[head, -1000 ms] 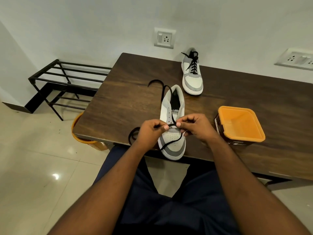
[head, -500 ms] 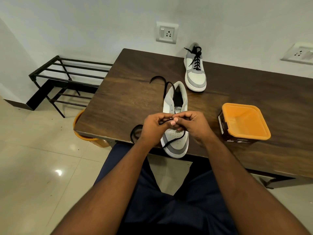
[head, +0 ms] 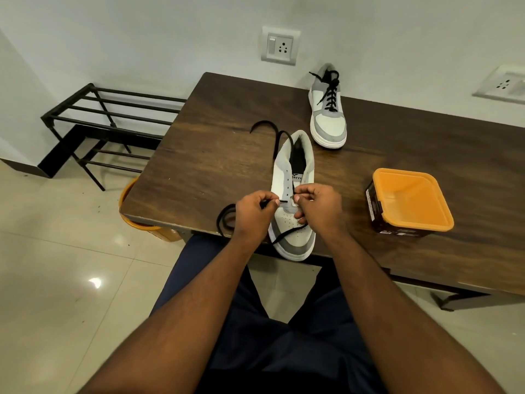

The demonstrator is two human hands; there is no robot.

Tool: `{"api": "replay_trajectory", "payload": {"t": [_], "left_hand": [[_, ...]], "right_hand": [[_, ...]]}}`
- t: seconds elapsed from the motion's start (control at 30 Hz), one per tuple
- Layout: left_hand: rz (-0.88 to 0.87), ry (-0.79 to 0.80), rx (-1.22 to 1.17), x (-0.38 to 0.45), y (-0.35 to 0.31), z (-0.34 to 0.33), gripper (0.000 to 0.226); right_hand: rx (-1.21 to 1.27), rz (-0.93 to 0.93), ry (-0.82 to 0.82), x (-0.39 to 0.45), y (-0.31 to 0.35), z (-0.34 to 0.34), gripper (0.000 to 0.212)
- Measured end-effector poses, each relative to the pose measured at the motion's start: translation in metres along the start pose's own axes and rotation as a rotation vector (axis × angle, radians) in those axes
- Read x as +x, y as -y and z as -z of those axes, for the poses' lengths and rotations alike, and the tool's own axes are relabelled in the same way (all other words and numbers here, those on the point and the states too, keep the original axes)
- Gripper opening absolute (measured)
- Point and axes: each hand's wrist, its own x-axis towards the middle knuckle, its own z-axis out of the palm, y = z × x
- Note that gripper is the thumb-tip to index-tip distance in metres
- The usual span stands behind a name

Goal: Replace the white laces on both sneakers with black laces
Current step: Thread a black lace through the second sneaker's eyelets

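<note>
1. Near sneaker [head: 292, 194]: the landmark, lying at the near edge of the counter [head: 216, 155], toe toward the person, most eyelets unlaced.
2. Black lace [head: 287, 236]: one run crosses the toe of the near sneaker; a loose length trails off beyond its heel, another loops off its left side over the counter edge.
3. Left hand [head: 252, 214]: just left of the near sneaker, its grip pinching the lace tip at a low eyelet.
4. Right hand [head: 318, 206]: over the sneaker's right side, grip curled on the eyelet flap and lace.
5. Far sneaker [head: 328, 109]: beyond the near sneaker, already laced black.
6. Orange tub [head: 409, 203]: right of the near sneaker.
7. Risk, as a judgement: an uneven pull could draw the free end out of the eyelets, and a skipped eyelet would force relacing.
</note>
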Motion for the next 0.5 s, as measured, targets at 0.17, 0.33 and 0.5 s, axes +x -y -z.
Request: {"api": "replay_trajectory", "payload": {"t": [0.17,0.33,0.5], "left_hand": [[-0.017,-0.046,0.01,-0.003,-0.002,-0.004,0.009],[-0.065,-0.054,0.02,-0.006,-0.004,-0.01,0.008],[-0.06,-0.048,-0.017,-0.007,-0.006,-0.015,0.008]], "right_hand": [[-0.224,0.166,-0.018,-0.003,-0.005,-0.011,0.028],[-0.026,0.077,0.006,-0.003,-0.006,-0.009,0.037],[0.022,0.079,0.016,-0.003,-0.007,-0.009,0.035]]}}
